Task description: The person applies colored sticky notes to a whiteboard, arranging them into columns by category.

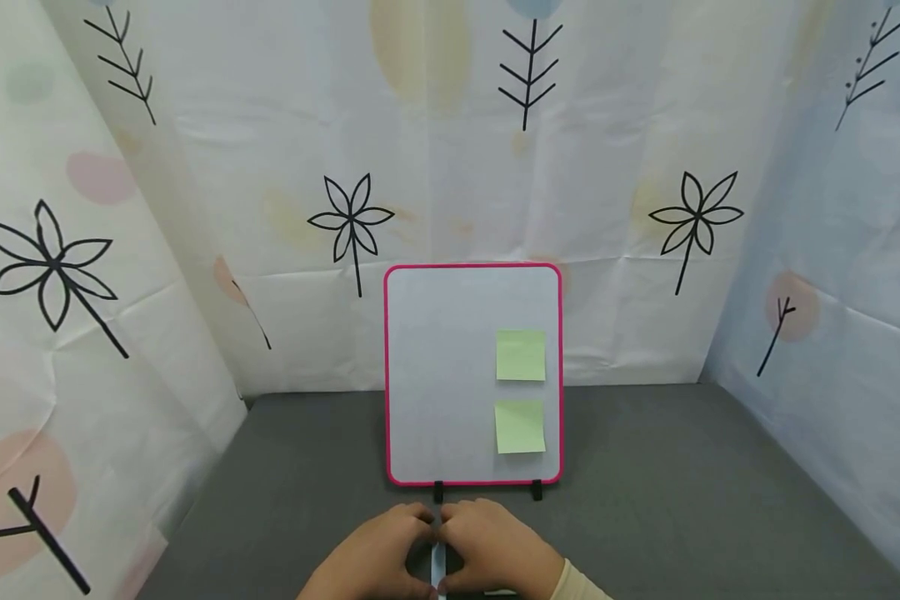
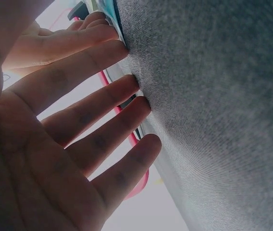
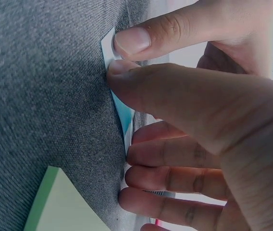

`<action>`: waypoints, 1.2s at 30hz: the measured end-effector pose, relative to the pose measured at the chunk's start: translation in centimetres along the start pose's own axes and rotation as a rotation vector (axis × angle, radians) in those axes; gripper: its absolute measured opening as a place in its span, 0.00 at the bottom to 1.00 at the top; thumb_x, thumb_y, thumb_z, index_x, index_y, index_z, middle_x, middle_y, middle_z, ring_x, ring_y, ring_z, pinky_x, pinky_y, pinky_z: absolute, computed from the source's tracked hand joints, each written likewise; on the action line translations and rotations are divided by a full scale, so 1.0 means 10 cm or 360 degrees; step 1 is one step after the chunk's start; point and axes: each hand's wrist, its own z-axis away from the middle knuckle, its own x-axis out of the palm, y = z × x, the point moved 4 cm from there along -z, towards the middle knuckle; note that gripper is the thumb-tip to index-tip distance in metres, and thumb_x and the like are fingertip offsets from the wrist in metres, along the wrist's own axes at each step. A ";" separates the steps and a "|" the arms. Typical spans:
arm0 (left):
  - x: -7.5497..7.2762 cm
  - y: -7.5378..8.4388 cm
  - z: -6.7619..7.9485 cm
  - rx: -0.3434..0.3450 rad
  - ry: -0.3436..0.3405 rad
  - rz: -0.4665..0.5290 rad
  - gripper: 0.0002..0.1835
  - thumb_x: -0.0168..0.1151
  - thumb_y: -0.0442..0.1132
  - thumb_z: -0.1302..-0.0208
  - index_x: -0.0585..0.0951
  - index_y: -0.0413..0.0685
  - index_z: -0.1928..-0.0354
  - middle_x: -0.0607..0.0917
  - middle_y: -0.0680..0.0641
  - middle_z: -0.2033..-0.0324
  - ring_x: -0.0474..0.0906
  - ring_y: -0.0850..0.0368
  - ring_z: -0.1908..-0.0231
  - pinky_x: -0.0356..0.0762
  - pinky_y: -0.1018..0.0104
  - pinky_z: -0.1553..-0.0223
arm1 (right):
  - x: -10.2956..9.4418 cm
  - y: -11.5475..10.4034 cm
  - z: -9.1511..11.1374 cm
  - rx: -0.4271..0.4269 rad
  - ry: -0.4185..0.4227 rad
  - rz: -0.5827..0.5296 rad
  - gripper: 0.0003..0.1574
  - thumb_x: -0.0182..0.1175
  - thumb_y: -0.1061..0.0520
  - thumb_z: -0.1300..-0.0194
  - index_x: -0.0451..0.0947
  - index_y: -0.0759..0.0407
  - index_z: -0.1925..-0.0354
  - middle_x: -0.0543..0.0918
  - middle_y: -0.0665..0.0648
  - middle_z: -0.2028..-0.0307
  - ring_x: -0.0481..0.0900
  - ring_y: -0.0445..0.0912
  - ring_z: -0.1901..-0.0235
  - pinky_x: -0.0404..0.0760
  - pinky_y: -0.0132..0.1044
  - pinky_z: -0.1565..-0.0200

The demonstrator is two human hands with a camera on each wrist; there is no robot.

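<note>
Both hands meet over a narrow strip of folded pale blue and white paper (image 1: 438, 565), low on the tabletop in front of the whiteboard. My left hand (image 1: 378, 552) and right hand (image 1: 501, 546) hold it from either side, thumbs at the near end and fingertips at the far end. In the right wrist view, the two thumbs press side by side on the paper (image 3: 123, 111), whose bluer part shows beyond them. The left hand (image 2: 62, 130) has its other fingers extended and spread close to the cloth in its wrist view.
A whiteboard (image 1: 450, 375) with a pink frame stands on black feet (image 1: 537, 490) beyond the hands. Two green sticky notes, an upper note (image 1: 521, 355) and a lower note (image 1: 520, 427), are on its right side. A green sticky-note pad (image 3: 62, 207) lies near the right hand on grey cloth (image 1: 682, 483).
</note>
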 end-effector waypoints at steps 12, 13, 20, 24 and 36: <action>0.02 0.00 0.00 0.0028 0.0001 -0.0001 0.22 0.82 0.54 0.44 0.90 0.64 0.47 0.84 0.61 0.46 0.80 0.65 0.47 0.84 0.62 0.51 | 0.04 0.00 0.00 -0.0025 0.0053 0.0089 0.14 0.80 0.38 0.43 0.90 0.41 0.63 0.74 0.36 0.74 0.65 0.29 0.77 0.64 0.24 0.74; 0.03 0.00 0.00 0.0033 0.0000 -0.0002 0.21 0.81 0.54 0.43 0.90 0.64 0.48 0.84 0.62 0.47 0.80 0.66 0.48 0.84 0.62 0.51 | 0.04 0.00 0.01 -0.0033 0.0065 0.0100 0.13 0.79 0.38 0.42 0.89 0.41 0.64 0.73 0.37 0.74 0.64 0.29 0.77 0.63 0.24 0.75; 0.04 0.01 0.01 0.0047 0.0027 -0.0098 0.17 0.78 0.53 0.38 0.90 0.64 0.48 0.84 0.62 0.48 0.80 0.66 0.49 0.84 0.62 0.52 | 0.03 0.01 0.01 -0.0071 0.0131 0.0110 0.07 0.76 0.44 0.38 0.89 0.42 0.68 0.70 0.38 0.77 0.60 0.30 0.80 0.59 0.25 0.77; 0.03 0.03 0.02 0.0061 0.0043 -0.0107 0.18 0.79 0.51 0.40 0.90 0.65 0.47 0.84 0.62 0.48 0.80 0.66 0.49 0.84 0.62 0.52 | 0.02 0.01 0.01 -0.0088 0.0160 0.0076 0.06 0.75 0.49 0.37 0.88 0.43 0.70 0.69 0.39 0.78 0.59 0.30 0.80 0.58 0.24 0.77; -0.01 0.04 0.00 0.0120 0.0095 -0.0195 0.17 0.79 0.48 0.38 0.90 0.61 0.48 0.84 0.60 0.47 0.81 0.65 0.48 0.84 0.63 0.50 | -0.03 0.00 -0.01 -0.0059 0.0164 0.0102 0.09 0.70 0.52 0.32 0.86 0.44 0.71 0.69 0.40 0.78 0.60 0.31 0.80 0.58 0.26 0.77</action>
